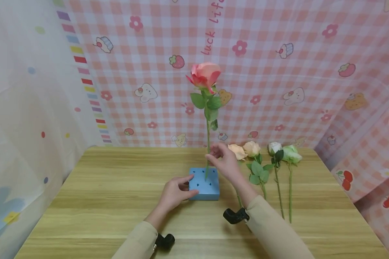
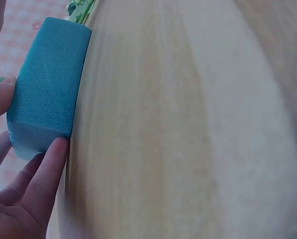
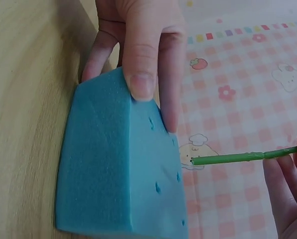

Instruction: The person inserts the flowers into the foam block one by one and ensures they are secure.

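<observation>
A blue foam block [image 1: 203,197] with several small holes in its top sits on the wooden table. My left hand [image 1: 174,194] holds it at its left side; in the right wrist view the thumb presses the holed face. Above the block, my right hand [image 1: 226,162] pinches the green stem [image 1: 208,133] of a pink artificial rose [image 1: 205,76], which stands nearly upright, bloom on top. In the right wrist view, the stem's cut end [image 3: 197,161] shows apart from the holed face of the block [image 3: 151,184].
To the right on the table [image 1: 110,190] lie two peach roses [image 1: 252,149], a white rose [image 1: 275,148] and a pale green rose [image 1: 291,154], stems toward me. A pink checked cloth [image 1: 162,46] hangs behind the table. Black camera mounts [image 1: 235,216] sit at both wrists.
</observation>
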